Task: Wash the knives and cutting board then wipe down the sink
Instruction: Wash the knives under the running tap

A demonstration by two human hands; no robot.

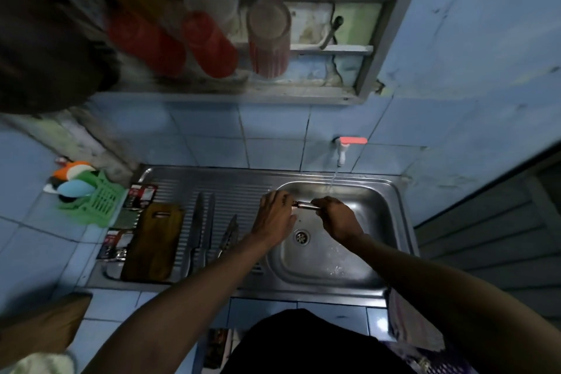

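Knife held crosswise over the basin, just short of the running water.

The left hand [274, 215] and right hand [337, 217] each curl round an end of the knife [306, 205], its long axis left to right above the sink [391, 222]; the tap [343, 150] streams just beyond, nearer the right hand.

No legible text anywhere

The only printed surfaces are the dark sachets [142, 196] at the left edge of the sink's drainboard [233, 188] and a second cluster of sachets [117, 247] nearer the camera — both carry red and white patches (evidently packaging print), but the lettering is too small and blurred to make out. No brand, number or sign can be read on anything else.
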